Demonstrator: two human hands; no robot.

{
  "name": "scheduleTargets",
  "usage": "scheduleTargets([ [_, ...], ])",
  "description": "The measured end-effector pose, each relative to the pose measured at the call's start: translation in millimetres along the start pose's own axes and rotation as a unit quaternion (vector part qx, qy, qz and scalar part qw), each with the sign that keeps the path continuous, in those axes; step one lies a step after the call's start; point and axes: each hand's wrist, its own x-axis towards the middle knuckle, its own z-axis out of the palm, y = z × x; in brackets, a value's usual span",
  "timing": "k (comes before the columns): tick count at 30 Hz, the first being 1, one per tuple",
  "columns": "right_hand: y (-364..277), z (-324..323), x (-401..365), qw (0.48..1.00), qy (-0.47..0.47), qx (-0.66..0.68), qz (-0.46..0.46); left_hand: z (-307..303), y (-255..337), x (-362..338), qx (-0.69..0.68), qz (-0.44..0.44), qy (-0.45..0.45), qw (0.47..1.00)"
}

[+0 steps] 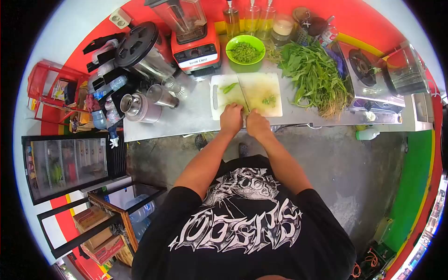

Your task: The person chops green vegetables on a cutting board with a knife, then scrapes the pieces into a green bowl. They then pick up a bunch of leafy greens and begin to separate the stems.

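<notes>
A white cutting board lies on the metal counter, with a dark handle slot on its left side. My right hand is closed round the handle of a knife, whose blade points away across the board. Close beside it, my left hand rests on the board's near edge with its fingers curled in by the blade. What those fingers hold, if anything, is hidden. Whole green chilies lie left of the blade. Small chopped green pieces sit on the right half of the board.
Behind the board stand a green bowl of chopped greens and a red blender. Leafy greens with roots lie to the right, before a gas stove. Metal cups and a steel container stand left.
</notes>
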Motion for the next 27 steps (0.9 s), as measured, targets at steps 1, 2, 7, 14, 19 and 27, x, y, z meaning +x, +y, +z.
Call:
scheduleTargets([
  [1, 0, 0, -1, 1.000, -0.001, 0.000, 0.000, -1, -1, -1, -0.009, -0.002, 0.003, 1.000],
  [2, 1, 0, -2, 1.000, -0.002, 0.014, 0.005, -1, -1, -2, -0.018, -0.005, 0.007, 1.000],
  [7, -1, -7, 3, 1.000, 0.004, -0.001, -0.009, -3, 4, -3, -0.013, -0.008, 0.018, 1.000],
  [14, -3, 7, 2, 1.000, 0.008, 0.022, 0.016, -4, 3, -1, -0.033, -0.029, 0.003, 0.999],
  [19, -5, -4, 13, 1.000, -0.014, 0.000, -0.004, -3, -1, 0, -0.013, -0.010, -0.005, 1.000],
  [27, -1, 10, 11, 0.999, -0.007, 0.038, 0.000, -5, -3, 3, -0.058, -0.073, -0.018, 0.995],
])
